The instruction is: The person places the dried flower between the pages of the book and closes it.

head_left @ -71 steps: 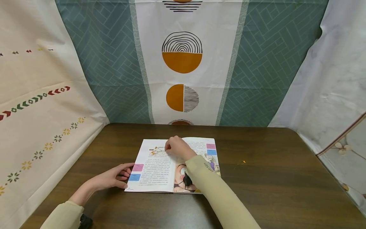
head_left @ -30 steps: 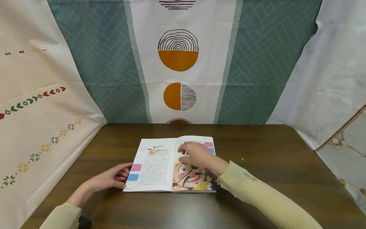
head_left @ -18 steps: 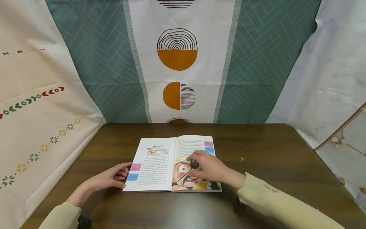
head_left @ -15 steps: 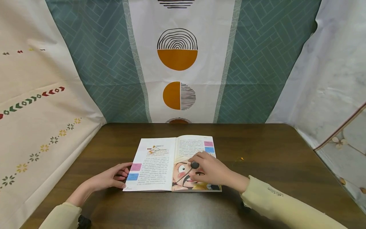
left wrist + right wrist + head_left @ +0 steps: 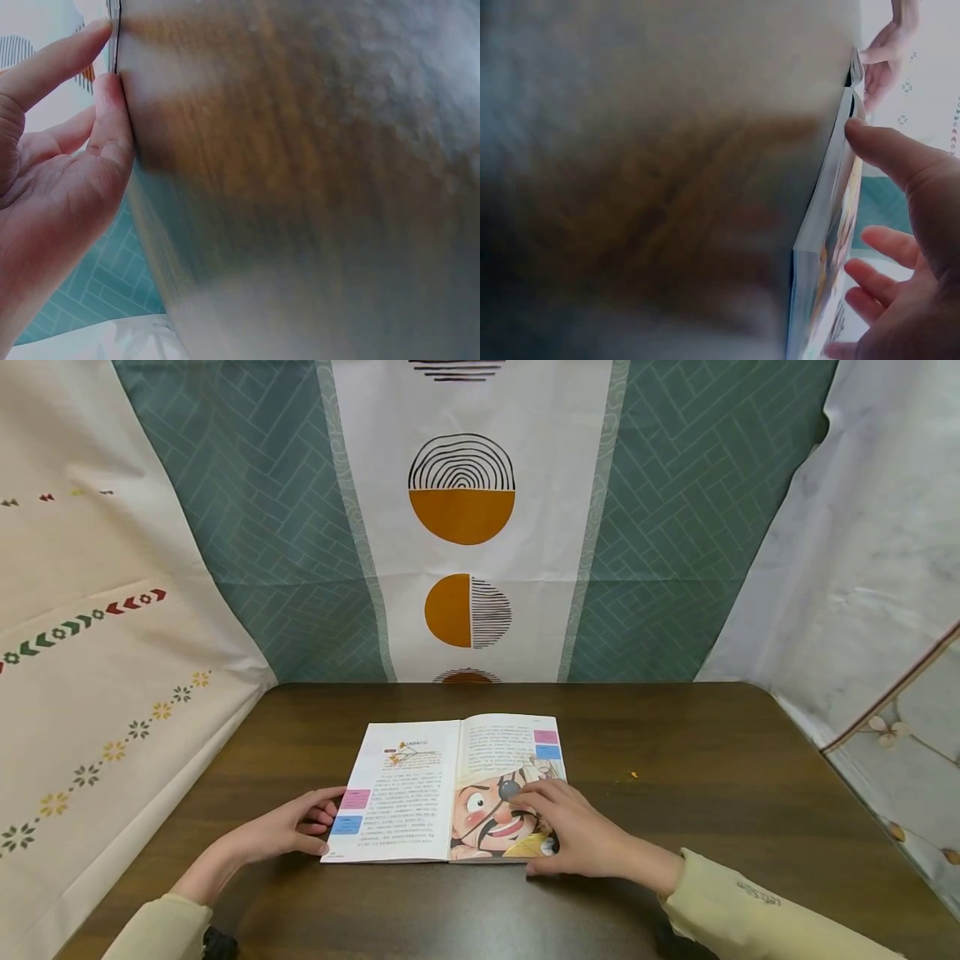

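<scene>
An open book (image 5: 405, 793) lies flat on the brown table, with printed text on the left page and a cartoon pirate with an eyepatch on the right page (image 5: 480, 827). My left hand (image 5: 281, 831) rests at the book's left edge, thumb on the lower left corner and the other fingers loosely bent beside the edge. In the left wrist view the thumb (image 5: 90, 37) meets the thin page edge. My right hand (image 5: 585, 835) spreads over the book's lower right part, fingertips on the picture and thumb at the lower edge. Its palm hides the lower right corner.
The dark wooden table (image 5: 712, 827) extends on all sides of the book. A small orange flower mark (image 5: 633, 774) shows on it at the right. Patterned cloths hang behind the table (image 5: 465, 527) and along the left (image 5: 120, 635) and right (image 5: 885, 568).
My right hand has moved from the upper part near the book's fold down and right to the lower right corner, uncovering the pirate picture. My left hand has stayed at the left edge.
</scene>
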Motion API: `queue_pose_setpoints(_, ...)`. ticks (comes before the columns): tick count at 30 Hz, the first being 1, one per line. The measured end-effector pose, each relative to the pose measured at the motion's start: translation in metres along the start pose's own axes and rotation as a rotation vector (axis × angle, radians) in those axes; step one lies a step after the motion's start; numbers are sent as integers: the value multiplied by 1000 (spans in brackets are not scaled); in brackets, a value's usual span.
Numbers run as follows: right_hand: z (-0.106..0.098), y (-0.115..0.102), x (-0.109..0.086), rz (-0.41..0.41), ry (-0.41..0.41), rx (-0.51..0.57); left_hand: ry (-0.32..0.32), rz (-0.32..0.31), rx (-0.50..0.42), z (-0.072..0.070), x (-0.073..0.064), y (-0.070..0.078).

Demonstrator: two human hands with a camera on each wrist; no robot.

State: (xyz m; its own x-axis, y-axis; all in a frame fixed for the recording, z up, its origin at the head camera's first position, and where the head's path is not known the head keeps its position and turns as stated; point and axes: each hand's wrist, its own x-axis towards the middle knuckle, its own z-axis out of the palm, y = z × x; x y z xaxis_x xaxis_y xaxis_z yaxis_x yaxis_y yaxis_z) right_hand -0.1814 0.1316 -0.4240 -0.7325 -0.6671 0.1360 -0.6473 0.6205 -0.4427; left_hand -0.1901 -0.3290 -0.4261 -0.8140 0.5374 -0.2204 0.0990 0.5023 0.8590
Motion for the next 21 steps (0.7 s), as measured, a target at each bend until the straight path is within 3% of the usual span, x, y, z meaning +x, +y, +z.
queue_pose_setpoints(6,2,3,-10,49,14,13,-7,2,4,0,1,1)
queue_pose_setpoints(14,2,9,-17,65,80,-15,-3,13,13,-1,0,-1)
queue_pose_setpoints(21,-3,11,-20,77,83,14,-6,15,24,-1,0,-1)
